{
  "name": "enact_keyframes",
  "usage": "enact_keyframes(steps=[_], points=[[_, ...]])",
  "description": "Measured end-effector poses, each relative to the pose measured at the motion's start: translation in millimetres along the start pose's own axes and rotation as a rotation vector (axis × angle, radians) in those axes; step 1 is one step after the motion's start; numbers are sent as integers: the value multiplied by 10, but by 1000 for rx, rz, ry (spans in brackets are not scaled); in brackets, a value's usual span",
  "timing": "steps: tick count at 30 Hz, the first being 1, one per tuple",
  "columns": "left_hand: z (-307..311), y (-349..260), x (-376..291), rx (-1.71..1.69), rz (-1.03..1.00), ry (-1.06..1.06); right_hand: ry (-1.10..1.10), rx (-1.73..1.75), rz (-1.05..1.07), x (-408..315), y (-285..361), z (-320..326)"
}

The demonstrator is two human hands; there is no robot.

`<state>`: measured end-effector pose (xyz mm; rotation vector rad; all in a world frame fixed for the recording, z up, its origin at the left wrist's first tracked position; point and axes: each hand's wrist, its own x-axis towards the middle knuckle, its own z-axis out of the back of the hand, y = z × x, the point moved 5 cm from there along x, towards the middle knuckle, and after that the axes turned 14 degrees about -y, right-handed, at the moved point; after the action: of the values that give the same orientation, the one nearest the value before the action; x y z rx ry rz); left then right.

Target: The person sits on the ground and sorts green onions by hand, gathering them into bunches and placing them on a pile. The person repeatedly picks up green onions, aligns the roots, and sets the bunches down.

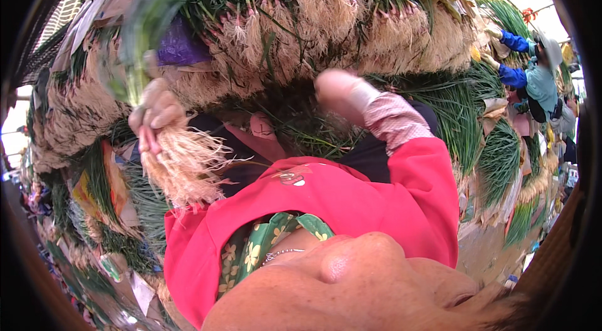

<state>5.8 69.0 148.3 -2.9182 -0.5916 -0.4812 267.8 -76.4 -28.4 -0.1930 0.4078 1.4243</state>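
Observation:
On the left, my left hand [160, 107] grips a bunch of spring onions [143, 140] just above the roots. The blurred green leaves rise towards the top of the view, and pale stringy roots hang below my fingers. My right hand [341, 93] is in front of my right knee, above scattered green leaves [324, 138]. It is blurred, with a white band and checked sleeve at the wrist; I cannot make out its fingers or anything in them. Ahead stands a long stack of spring onions [324, 11], roots facing me.
Purple plastic sheeting [181, 44] lies within the stack. To my right are more heaps of green spring onions [451, 114]. Another person [541, 77] in blue sleeves reaches into onions at the far right. Bundles and a yellow-orange sack [96, 190] lie to my left.

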Motion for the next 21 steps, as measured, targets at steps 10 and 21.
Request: enact_keyframes(steps=[10,21], points=[[1111,784,718,631,-13,-855,-953,161,-198,50,-298,1341],[1686,1070,335,556,114,-963,-523,1649,-220,759,89,459]])
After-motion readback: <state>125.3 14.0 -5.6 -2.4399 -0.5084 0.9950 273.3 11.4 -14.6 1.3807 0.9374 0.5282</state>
